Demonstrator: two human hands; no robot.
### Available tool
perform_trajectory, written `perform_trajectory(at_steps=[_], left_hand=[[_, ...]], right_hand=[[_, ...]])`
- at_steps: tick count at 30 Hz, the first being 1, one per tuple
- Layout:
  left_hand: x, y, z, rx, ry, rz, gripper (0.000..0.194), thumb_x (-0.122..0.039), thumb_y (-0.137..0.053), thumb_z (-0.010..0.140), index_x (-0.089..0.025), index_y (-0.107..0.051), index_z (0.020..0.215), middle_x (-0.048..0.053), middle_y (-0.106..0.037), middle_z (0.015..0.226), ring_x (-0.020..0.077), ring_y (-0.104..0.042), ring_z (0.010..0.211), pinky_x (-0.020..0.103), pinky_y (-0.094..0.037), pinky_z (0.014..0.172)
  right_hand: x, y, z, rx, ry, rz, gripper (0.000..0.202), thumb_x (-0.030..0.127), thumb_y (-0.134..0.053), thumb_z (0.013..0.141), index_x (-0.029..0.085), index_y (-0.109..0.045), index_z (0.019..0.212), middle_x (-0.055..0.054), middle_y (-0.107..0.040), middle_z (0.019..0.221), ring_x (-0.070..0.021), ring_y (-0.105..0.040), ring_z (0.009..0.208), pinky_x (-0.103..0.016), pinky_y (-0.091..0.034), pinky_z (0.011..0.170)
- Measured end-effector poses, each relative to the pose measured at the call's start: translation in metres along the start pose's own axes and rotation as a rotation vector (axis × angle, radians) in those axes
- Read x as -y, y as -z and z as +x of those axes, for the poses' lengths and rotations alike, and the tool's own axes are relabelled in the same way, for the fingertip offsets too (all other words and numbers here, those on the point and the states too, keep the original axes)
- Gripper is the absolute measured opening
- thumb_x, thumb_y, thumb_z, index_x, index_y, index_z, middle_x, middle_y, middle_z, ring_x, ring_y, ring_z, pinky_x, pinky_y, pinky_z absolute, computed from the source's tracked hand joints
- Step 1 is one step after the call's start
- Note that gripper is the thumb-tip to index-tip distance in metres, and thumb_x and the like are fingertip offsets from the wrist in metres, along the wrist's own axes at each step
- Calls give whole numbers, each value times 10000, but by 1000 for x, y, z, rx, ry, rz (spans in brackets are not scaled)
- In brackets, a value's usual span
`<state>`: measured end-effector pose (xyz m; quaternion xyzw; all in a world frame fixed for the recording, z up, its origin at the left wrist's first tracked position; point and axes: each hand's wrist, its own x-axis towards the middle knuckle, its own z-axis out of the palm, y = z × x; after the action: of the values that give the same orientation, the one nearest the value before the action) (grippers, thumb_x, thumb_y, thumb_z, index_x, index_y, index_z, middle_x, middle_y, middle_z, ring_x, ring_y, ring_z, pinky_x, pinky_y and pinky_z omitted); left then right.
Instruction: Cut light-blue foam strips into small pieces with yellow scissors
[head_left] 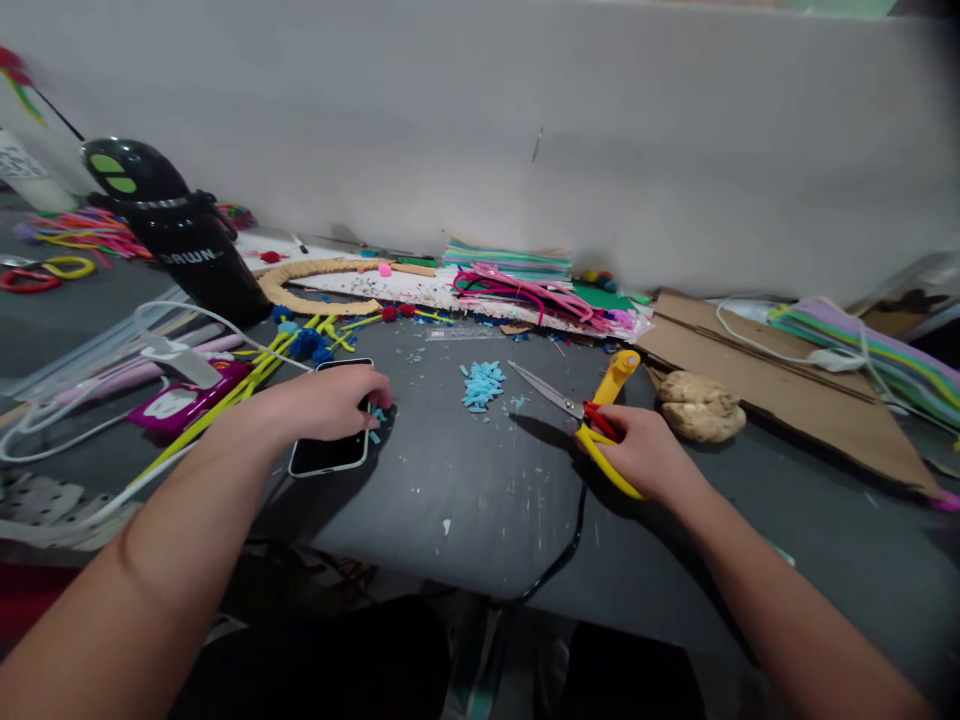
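Note:
My left hand (341, 402) is above a smartphone (330, 458) lying flat on the desk. Its fingers are curled and pinched at the phone's right edge, around a few small light-blue cut pieces (376, 437). In my right hand (649, 452) is a pair of scissors (551, 392) with yellow and red handles, the blades together and pointing left toward the middle. Between the hands lies a small pile of light-blue cut pieces (482, 385). Just behind my right hand is a yellow glue gun (619, 372), partly hidden, its black cord running to the desk's front edge.
A black bottle (176, 235) stands at the left, near yellow pipe cleaners (247, 385), a purple packet (187, 400) and white cables. Pink pipe cleaners (525, 290) and foam sheets (506, 258) lie along the wall. Cardboard (780, 385) and a pale lumpy object (701, 407) are at the right.

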<state>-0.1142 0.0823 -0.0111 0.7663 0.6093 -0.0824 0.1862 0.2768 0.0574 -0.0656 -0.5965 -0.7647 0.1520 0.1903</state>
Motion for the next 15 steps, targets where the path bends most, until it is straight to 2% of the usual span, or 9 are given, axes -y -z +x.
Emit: perform_trajectory(at_steps=[4,8,15], left_hand=[[-7,4,-1,41,5,58,325,-346,-611,714,-239,-670,1015,92,-653,1121,276,-620,979,327,-462,755],[-15,6,7,64,12,145,335,-307,-640,676,-203,-662,993,120,-665,1069,294,-630,953,337,-464,743],[-18,9,24,120,-2,151,204,-186,-625,644,-203,-665,843,77,-702,885,222,-635,788,274,-429,632]], right_hand=[[0,0,0,19,-11,-10,189,339,-591,756,177,-576,661,-14,-583,629,-159,-501,603,-261,-328,549],[-1,-1,0,22,-1,-21,200,344,-590,762,184,-554,647,-7,-567,617,-151,-484,589,-261,-315,544],[-2,-1,1,18,18,-8,174,318,-582,748,177,-573,647,-17,-585,626,-156,-495,598,-263,-325,556]])
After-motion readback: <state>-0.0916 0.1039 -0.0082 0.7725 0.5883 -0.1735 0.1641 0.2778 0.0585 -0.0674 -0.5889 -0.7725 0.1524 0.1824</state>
